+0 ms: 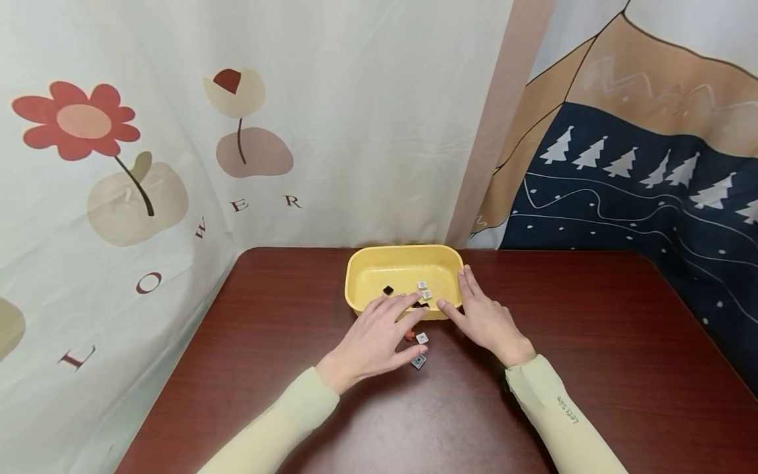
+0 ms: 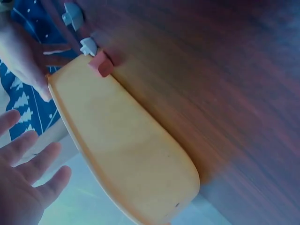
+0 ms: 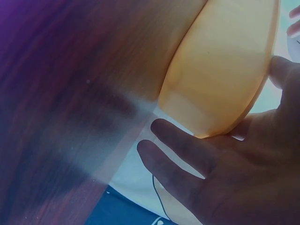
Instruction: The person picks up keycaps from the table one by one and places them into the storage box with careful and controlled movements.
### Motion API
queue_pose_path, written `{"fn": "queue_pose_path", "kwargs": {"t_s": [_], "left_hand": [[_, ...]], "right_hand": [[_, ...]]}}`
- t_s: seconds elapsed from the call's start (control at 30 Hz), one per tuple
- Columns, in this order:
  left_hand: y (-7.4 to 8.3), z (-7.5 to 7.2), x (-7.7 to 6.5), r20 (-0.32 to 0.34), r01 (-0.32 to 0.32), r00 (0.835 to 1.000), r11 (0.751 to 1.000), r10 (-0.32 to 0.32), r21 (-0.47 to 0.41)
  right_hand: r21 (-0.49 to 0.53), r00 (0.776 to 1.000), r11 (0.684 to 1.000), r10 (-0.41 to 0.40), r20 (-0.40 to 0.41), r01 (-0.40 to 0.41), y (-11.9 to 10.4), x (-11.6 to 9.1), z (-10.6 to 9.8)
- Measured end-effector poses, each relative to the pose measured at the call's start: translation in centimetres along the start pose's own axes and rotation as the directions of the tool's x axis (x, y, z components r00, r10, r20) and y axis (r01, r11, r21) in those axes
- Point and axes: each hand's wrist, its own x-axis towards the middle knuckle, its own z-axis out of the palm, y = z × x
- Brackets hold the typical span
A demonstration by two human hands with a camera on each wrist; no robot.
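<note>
A yellow plastic basin [image 1: 379, 253] stands near the table's far edge. My left hand [image 1: 379, 332] is above its front rim, fingers spread and fairly straight, holding nothing. My right hand [image 1: 488, 322] holds the basin's right front corner, thumb over the front rim and fingers along the right side. Inside the basin lie two small white square pieces [image 1: 428, 295] and a black piece [image 1: 387, 289]; dark pieces show near the left fingertips. Beneath my left hand, in front of the basin, are a red piece [image 2: 101, 64], a white piece [image 2: 88, 46] and a grey-blue piece [image 2: 72, 16].
The dark red wooden table [image 1: 284, 289] has rounded far corners. Behind it hangs a pale curtain [image 1: 367, 131] with flower prints and letters. At the right is a dark blue cloth [image 1: 616, 204] printed with white trees.
</note>
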Motion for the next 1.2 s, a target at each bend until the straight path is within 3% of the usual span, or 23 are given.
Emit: {"fn": "queue_pose_path", "kwargs": {"t_s": [0.33,0.63,0.83,1.0,1.2], "left_hand": [[0.7,-0.2,-1.3,0.094,-0.138,0.987,0.988,0.131,0.076],[1.1,0.1,-2.0,0.198,-0.226,0.957,0.973,0.212,0.054],[1.5,0.4,-2.3,0.279,-0.283,0.926,0.957,0.255,0.065],[1.6,1.1,-2.3,0.261,-0.345,0.913,0.935,0.314,0.082],[1.7,1.4,-2.0,0.236,-0.371,0.911,0.922,0.338,0.111]], "right_hand": [[-0.007,1.000,1.000,-0.003,-0.013,0.003,0.0,0.1,0.1],[-0.007,1.000,1.000,0.010,-0.002,-0.010,0.0,0.1,0.0],[-0.002,1.000,1.000,0.017,0.009,-0.017,0.0,0.1,-0.1],[0.004,1.000,1.000,0.019,0.012,-0.019,-0.1,0.1,0.0],[-0.002,1.000,1.000,0.022,0.005,-0.022,0.0,0.1,0.1]]}}
